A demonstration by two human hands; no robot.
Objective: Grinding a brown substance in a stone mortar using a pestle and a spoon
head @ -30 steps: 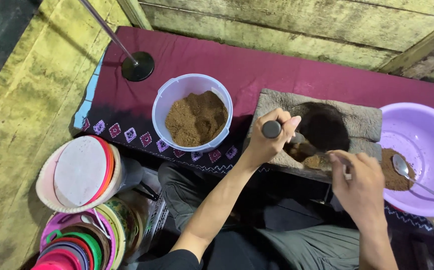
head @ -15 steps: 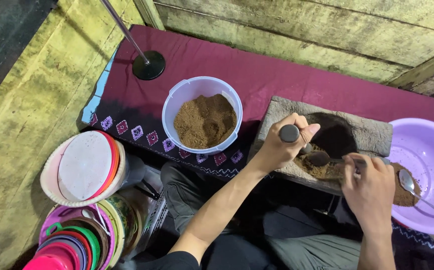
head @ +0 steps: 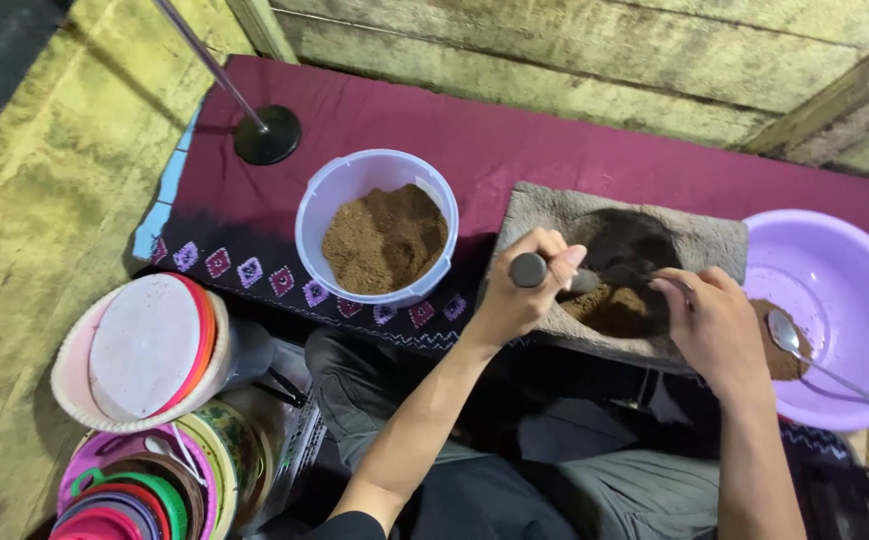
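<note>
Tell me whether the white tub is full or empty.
Partly full: the white tub stands upright, uncovered, with brown powder heaped inside below its rim.

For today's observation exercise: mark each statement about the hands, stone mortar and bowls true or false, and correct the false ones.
1. The left hand grips a dark-handled tool. True.
2. The white tub holds brown powder. True.
3. The purple basin stands left of the tub. False: it stands at the right, beyond the stone mortar.
4. A spoon lies in the purple basin. True.
5. The right hand rests inside the white tub. False: it is at the mortar's hollow.
</note>
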